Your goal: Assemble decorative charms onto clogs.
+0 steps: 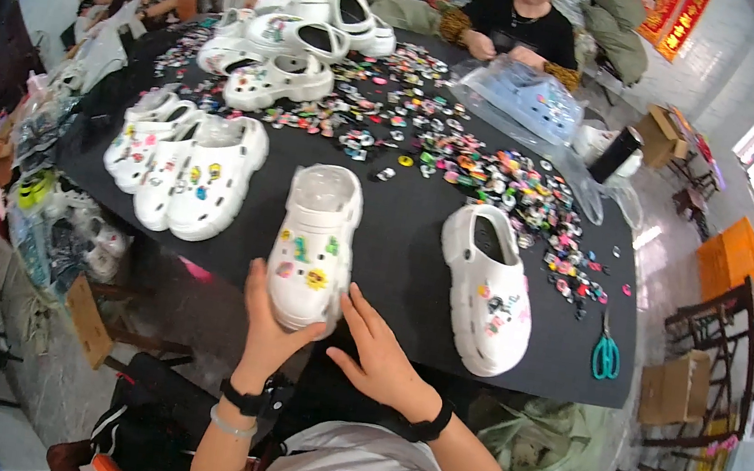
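Clog (316, 244), white, chunky moulded foam with small coloured charms on the toe, is sitting at the near edge of the black table (411, 269). Left hand (271, 327) is gripping its toe end from below; right hand (379, 356) is lying open, fingertips just touching the sole edge. Left palm is hiding behind the shoe. Second white clog (488, 290) is lying well apart to the right, teal scissors (606, 354) near the table's right edge; bare cloth is showing between them.

Teal scissors (606, 356) are lying near the black table's (405, 240) edge — colourful charms (500, 181) are spreading across it, and white clogs (184, 170) are sitting in rows.
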`<state>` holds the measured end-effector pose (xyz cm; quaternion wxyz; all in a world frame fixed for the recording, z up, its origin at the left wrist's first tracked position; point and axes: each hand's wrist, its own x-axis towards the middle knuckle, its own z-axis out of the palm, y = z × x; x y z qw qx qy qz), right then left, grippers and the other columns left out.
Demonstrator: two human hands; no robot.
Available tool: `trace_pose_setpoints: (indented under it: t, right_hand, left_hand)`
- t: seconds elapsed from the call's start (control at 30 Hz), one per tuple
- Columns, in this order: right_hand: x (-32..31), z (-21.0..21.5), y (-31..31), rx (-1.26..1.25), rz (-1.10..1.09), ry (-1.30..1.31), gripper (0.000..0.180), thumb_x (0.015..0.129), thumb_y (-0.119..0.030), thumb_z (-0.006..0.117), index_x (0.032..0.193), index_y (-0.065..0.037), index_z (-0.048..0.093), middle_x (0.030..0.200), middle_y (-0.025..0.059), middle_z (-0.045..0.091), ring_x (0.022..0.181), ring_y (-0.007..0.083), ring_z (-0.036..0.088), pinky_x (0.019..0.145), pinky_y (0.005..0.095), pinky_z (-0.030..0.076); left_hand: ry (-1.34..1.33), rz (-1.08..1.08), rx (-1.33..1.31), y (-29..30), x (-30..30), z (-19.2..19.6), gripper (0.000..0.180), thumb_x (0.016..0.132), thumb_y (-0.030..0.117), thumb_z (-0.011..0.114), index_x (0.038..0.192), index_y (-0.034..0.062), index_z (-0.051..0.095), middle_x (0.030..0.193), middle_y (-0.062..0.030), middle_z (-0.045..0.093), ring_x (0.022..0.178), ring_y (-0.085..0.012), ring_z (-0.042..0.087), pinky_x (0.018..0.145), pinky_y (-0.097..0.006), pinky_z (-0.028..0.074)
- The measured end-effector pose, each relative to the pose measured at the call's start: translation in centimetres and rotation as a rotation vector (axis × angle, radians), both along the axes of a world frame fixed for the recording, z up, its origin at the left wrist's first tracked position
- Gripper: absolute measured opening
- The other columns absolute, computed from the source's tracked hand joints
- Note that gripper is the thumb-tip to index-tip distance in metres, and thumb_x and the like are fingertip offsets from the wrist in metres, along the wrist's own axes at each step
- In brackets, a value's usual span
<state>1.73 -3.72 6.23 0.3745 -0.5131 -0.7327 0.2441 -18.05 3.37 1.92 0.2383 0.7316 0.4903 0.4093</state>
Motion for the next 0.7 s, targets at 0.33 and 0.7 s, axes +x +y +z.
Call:
trace_pose_setpoints:
  t: [0.33,0.7]
  right_hand:
    - [18.2,1.1,-8.0,0.078,-0.794,0.329,0.043,0.101,-0.022,0.047,0.139,-0.002,0.043,0.139,0.0134,0.047,0.129,0.0235,0.045,0.106,0.0379,0.035]
    - [13.5,-2.2,-7.8,-0.175,-0.525,0.557,0.058,0.096,-0.014,0.058,0.146,0.003,0.034,0.148,0.0185,0.04,0.135,0.0243,0.04,0.11,0.0343,0.031]
  left_hand:
    - [-0.184,-0.671,-0.037,-4.4,9.3,5.0,0.067,0.08,0.017,0.075,0.138,0.002,0.044,0.146,-0.0183,0.04,0.139,-0.0332,0.036,0.114,-0.043,0.027]
    - [-0.192,-0.636,-0.192,-4.3,16.5,0.3,0.089,0.087,0.029,0.068,0.151,-0.0048,0.014,0.154,-0.0305,0.015,0.145,-0.0414,0.014,0.115,-0.05,0.017]
